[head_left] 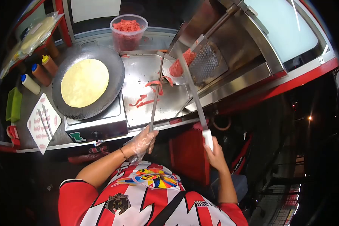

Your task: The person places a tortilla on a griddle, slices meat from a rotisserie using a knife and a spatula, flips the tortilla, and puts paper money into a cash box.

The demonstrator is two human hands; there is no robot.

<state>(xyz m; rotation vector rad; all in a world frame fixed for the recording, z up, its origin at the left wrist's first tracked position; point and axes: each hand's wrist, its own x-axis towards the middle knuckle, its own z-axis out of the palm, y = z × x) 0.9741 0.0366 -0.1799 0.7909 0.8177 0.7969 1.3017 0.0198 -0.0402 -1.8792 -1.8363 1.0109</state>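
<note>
My right hand [216, 152] is closed round the white handle of a long knife [194, 94]. Its blade reaches up across the front of the red meat [181, 63] on the spit. My left hand [144, 141], in a clear plastic glove, grips a long thin metal rod [156, 100], whose exact kind I cannot make out. The rod points away from me over the metal tray [139, 116]. Red meat strips [141, 101] lie on the tray, and more strips show at the rod's middle. Whether those touch the rod is unclear.
A flatbread [84, 83] lies on a round black griddle [116, 81] to the left. Behind the tray stands a clear tub [129, 34] of red meat pieces. Sauce bottles [40, 74], tongs on paper [45, 122] and a green tray [14, 104] are farther left. A metal grill housing [248, 49] borders the spit.
</note>
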